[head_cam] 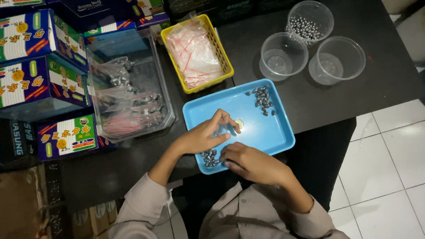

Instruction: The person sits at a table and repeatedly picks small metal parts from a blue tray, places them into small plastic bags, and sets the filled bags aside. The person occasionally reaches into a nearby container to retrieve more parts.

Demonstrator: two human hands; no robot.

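Note:
A blue plastic tray (269,131) lies on the dark table in front of me. My left hand (204,136) rests over its near left part, fingers pinching a small clear bag (236,124). My right hand (251,162) sits at the tray's near edge, fingertips on a small heap of grey metal sinkers (210,157). A second heap of sinkers (263,100) lies at the tray's far right corner.
A yellow basket (170,36) of clear zip bags stands behind the tray. A clear bin (167,117) with filled bags is at the left, beside colourful boxes (30,78). Three clear cups (282,55) stand at the back right; one holds small metal balls (303,28). White floor tiles lie right.

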